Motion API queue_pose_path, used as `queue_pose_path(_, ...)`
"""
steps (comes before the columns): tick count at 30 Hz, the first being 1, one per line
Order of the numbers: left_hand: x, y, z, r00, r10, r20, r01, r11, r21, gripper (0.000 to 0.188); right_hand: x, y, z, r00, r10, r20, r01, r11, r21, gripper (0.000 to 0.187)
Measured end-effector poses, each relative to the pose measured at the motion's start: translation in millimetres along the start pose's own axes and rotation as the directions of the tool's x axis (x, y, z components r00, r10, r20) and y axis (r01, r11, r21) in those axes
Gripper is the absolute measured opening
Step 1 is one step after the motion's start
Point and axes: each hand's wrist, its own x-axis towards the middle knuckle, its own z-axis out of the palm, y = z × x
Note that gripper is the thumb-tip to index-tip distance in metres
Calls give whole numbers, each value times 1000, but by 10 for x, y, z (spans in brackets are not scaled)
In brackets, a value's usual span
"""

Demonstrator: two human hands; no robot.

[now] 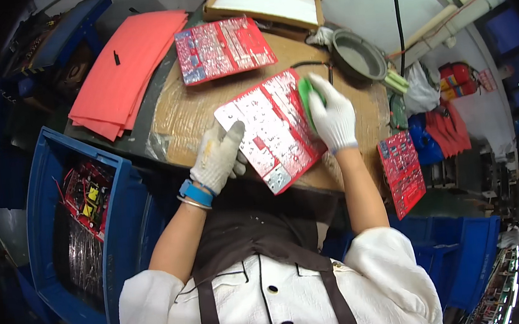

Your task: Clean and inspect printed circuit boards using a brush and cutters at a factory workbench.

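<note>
A red circuit board, its silvery soldered side up, lies tilted in front of me. My left hand, in a white knitted glove with grey stains, grips its left edge, thumb on top. A blue band circles that wrist. At the board's upper right, my right hand, also gloved in white, is closed around a flat green pad-like thing. The fingers cover much of it, so its exact kind is unclear. Just beyond lies a second red circuit board, also solder side up.
Brown cardboard covers the table. Pink foam sheets are stacked at the left, with a grey round pan at the back right. A blue crate holding boards stands at the lower left. Another red board stands at the right.
</note>
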Motion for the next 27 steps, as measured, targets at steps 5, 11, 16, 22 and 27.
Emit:
queue_pose_path(5, 15, -12, -38, 1000, -19, 4, 19, 999, -36, 57, -439, -693, 226, 964, -137, 226, 138, 990, 14, 31)
queue_pose_path(11, 17, 64, 16, 999, 17, -36, -19, 998, -54, 51, -165, -159, 194, 989, -138, 56, 139, 990, -20, 30)
queue_pose_path(16, -18, 85, 3, 1000, -27, -2, 27, 999, -24, 41, 381, -399, 461, 990, -132, 48, 134, 990, -42, 33)
queue_pose_path(22, -22, 71, -2, 1000, -25, -18, 24, 999, -48, 39, -216, -301, 175, 995, 93, 33, -91, 994, -63, 33)
queue_pose_path(27, -44, 90, 63, 998, -33, -50, 32, 999, -14, 42, 546, -156, 268, 995, 102, 4, -99, 975, -199, 37)
